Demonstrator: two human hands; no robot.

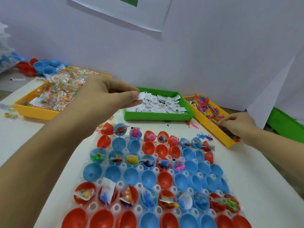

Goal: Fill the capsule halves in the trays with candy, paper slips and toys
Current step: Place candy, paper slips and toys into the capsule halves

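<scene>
Capsule halves [148, 176]: red and blue cups, open side up, in rows on a clear plastic tray [120, 184] filling the lower middle of the frame.
Filled rows: some rows hold candy packets, paper slips and small toys; the rows between them and the bottom row hold nothing that shows.
Left hand [105, 96]: middle left of the frame, reaching over the left edge of the green tray [158, 116]; thumb and fingertips pinch a paper slip [141, 96].
Paper slips [162, 103]: loose white pile with printed marks, inside the green tray at centre.
Right hand [236, 124]: right of centre, fingers curled down into the near end of the toy tray [212, 127]; whether it grips a toy, cannot tell.
Toys [205, 106]: small rubbery figures in pink, orange, purple, heaped in that yellow tray; a few lie loose on the table just beside it.
Candy tray [35, 111]: yellow, upper left, heaped with clear-wrapped coloured candy [62, 89].
Spare capsule halves [38, 65]: red and blue, far upper left against the wall.
Surface: white table [21, 127], pale wall behind, white sheet taped at top.
</scene>
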